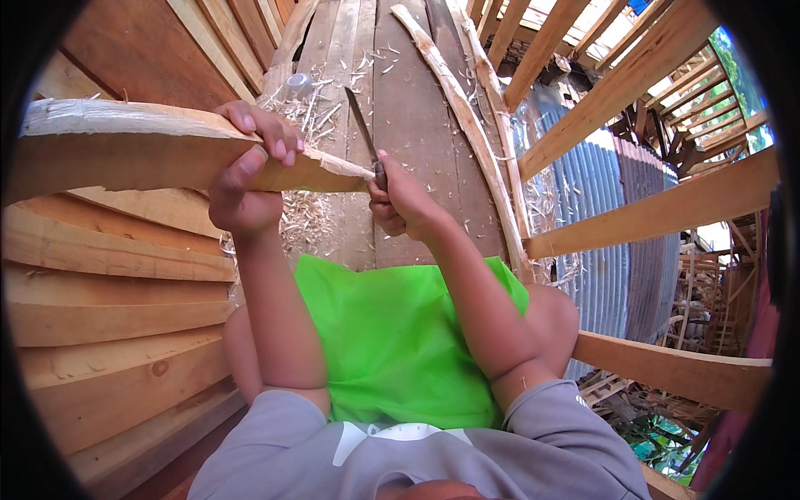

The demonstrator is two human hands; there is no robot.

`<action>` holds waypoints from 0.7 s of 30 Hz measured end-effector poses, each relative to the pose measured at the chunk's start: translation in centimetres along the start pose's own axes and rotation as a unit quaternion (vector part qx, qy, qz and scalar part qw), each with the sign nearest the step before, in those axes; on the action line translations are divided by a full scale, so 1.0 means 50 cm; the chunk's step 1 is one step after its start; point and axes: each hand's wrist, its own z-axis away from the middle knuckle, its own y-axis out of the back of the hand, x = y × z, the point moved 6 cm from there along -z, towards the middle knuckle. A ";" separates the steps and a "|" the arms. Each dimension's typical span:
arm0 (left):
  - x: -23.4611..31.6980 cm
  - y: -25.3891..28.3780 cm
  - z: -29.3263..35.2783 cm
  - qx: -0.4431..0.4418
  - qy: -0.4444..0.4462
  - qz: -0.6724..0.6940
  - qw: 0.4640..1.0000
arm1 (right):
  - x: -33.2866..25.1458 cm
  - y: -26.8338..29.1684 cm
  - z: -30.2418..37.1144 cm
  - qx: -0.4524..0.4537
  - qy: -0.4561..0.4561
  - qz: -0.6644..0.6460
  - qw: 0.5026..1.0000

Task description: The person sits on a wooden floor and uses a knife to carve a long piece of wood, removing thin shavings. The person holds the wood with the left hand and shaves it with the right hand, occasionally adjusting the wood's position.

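A long pale piece of wood (150, 154) runs in from the left edge and narrows to a thin tip in front of me. My left hand (250, 167) is wrapped round it from above and below, a little short of the narrow end. In my right hand (400, 198) is a knife (360, 121), its long dark blade pointing up and away. The fingers close round the handle, which is mostly hidden. The right fist is right at the wood's tip; whether the two touch, I cannot tell. A bright green cloth (392, 333) covers my lap.
Wood shavings (304, 218) lie on the plank floor (408, 108), near a clear plastic cup (298, 85). Long bare poles (458, 100) stretch along the floor's right side. Stacked boards (117, 279) make a wall on my left. Wooden rails (658, 204) and corrugated metal sheets (592, 225) stand right.
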 end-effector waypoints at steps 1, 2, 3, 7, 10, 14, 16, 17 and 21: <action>0.000 0.000 0.003 0.002 0.003 0.005 1.000 | -0.010 -0.009 0.010 -0.040 0.007 -0.063 0.997; -0.001 0.004 0.005 0.004 -0.002 -0.002 1.000 | -0.024 -0.011 0.017 -0.042 0.027 -0.069 0.996; -0.001 0.010 0.006 0.007 -0.006 -0.009 1.000 | -0.039 -0.015 0.024 -0.045 0.046 -0.076 0.995; 0.006 -0.007 0.004 0.125 -0.050 -0.069 0.989 | -0.064 -0.004 0.038 -0.034 0.078 -0.085 0.993; 0.029 0.002 0.017 0.214 -0.212 -0.162 0.940 | -0.065 0.000 0.046 -0.029 0.090 -0.087 0.992; 0.052 -0.028 0.042 0.270 -0.257 -0.237 0.897 | -0.057 0.028 0.032 0.043 0.140 -0.026 0.989; 0.052 -0.024 0.048 0.257 -0.266 -0.240 0.897 | -0.032 0.043 0.020 0.058 0.115 0.013 0.992; 0.057 -0.032 0.043 0.250 -0.274 -0.243 0.896 | -0.029 0.043 0.021 0.065 0.105 0.034 0.992; 0.055 -0.043 0.036 0.285 -0.190 -0.299 0.891 | 0.010 0.017 0.041 -0.059 0.030 0.039 0.997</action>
